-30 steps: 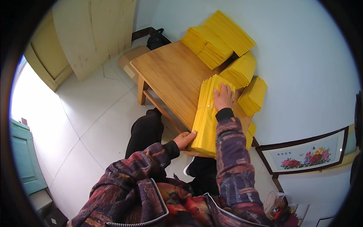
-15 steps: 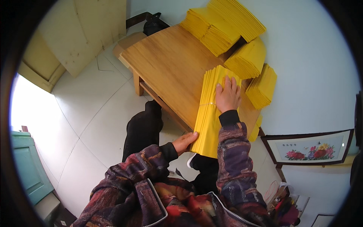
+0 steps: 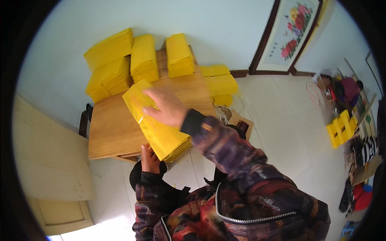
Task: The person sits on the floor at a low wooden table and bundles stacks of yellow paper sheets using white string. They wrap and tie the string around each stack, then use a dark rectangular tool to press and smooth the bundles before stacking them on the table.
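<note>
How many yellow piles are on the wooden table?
5 I can count: the front pile beneath the right hand, back-left upper pile, back-left lower pile, back-middle pile, back-right pile. More may be hidden.

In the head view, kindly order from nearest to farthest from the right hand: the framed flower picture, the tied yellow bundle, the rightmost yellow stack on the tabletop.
From the right hand:
1. Tied yellow bundle: directly under it.
2. Rightmost yellow stack: at the far side of the table.
3. Framed flower picture: off to the right, past the table.
</note>
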Demonstrator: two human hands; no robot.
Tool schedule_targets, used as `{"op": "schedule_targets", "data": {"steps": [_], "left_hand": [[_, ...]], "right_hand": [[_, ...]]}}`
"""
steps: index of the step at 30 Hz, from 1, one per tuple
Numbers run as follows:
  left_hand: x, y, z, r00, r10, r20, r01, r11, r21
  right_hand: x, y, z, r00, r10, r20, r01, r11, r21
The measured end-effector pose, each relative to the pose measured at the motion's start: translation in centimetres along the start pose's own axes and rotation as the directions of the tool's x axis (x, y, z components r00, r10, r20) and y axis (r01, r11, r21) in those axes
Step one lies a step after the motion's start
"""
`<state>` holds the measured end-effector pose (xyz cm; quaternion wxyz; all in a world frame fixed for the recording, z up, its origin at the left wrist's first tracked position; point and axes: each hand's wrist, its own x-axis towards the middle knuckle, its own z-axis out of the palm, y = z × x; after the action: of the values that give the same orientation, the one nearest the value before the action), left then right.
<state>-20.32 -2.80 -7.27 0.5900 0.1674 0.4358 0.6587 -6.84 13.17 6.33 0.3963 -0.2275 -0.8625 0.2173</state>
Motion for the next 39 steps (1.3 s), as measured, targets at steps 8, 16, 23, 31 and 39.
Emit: {"op": "schedule_targets", "data": {"steps": [8,16,23,31,39], "left_hand": [[0.4,1.6,4.5,0.989,-0.032,0.145,0.036,0.999,-0.028],[0.7,1.3,4.1,0.985,-0.077,0.154,0.091,0.992,-0.088],[1.4,0.0,4.7,0.979,0.188,-0.076,-0.183,0.981,0.069],[-0.6,-0.9,3.7,0.980,0.201,0.010,-0.201,0.980,-0.013],[-1.3,-2.2,3.0,0.953,0.303,-0.021,-0.304,0.949,-0.084]], "right_hand": [[-22.7,3.3,-6.5,0.718,0.638,0.278,-0.696,0.666,0.268],[-25.8,5.5,-3.8,0.760,0.532,0.373,-0.645,0.552,0.529],[-25.2,4.4,-4.0,0.654,0.588,0.476,-0.756,0.480,0.446],[-22.4,5.7,-3.0,0.568,0.628,0.533,-0.742,0.110,0.661],[-19.2,4.3,0.0,0.588,0.455,0.668,-0.750,-0.001,0.661]]}}
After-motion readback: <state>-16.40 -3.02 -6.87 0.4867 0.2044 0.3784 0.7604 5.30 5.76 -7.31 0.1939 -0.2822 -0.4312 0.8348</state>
